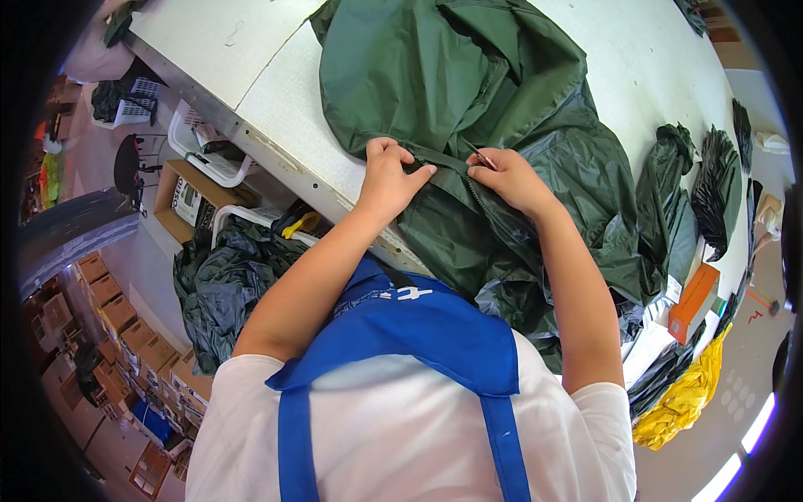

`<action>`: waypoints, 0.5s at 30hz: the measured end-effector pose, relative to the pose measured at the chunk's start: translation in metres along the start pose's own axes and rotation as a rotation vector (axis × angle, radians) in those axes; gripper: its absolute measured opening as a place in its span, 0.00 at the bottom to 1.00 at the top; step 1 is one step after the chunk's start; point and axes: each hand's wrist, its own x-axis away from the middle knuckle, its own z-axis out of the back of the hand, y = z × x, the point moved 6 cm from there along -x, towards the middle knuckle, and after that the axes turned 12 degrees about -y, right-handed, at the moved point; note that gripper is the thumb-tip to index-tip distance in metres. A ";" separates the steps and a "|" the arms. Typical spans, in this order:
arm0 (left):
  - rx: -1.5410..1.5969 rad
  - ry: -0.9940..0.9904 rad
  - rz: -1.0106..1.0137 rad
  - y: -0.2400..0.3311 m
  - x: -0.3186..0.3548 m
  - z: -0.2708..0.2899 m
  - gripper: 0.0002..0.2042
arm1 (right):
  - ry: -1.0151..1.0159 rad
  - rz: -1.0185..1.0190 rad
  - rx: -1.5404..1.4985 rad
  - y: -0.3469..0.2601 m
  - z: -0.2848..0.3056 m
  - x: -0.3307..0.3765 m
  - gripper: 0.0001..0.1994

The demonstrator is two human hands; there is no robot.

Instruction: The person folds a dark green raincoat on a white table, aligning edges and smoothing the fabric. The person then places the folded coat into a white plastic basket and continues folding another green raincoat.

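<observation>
A dark green waterproof garment (401,75) lies bunched across the white table, its near part draping over the front edge. Along its opening runs a dark zipper (473,191) that curves between my hands. My left hand (389,177) pinches the garment's edge at the zipper's left end, thumb and forefinger closed on the fabric. In my right hand (512,180) is a small, slim, pointed metal tool (478,156), its tip directed up and left above the zipper band. The right fingers are closed around it and hide its rear part; its exact kind is unclear.
More dark green garments (669,180) lie at the table's right, near an orange box (693,303) and yellow fabric (686,393). Left of the metal-edged table (251,138) stand white baskets (188,134), a cardboard box (171,205) and a heap of dark garments (230,276).
</observation>
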 end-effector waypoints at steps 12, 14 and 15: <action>0.368 0.187 -0.215 0.029 -0.004 0.030 0.05 | 0.031 0.054 -0.189 -0.023 -0.010 0.033 0.09; 0.402 0.175 -0.336 0.056 0.000 0.045 0.04 | 0.050 0.073 -0.183 -0.027 -0.013 0.043 0.09; 0.437 0.062 -0.282 0.065 0.002 0.044 0.03 | 0.071 0.096 -0.158 -0.030 -0.014 0.049 0.09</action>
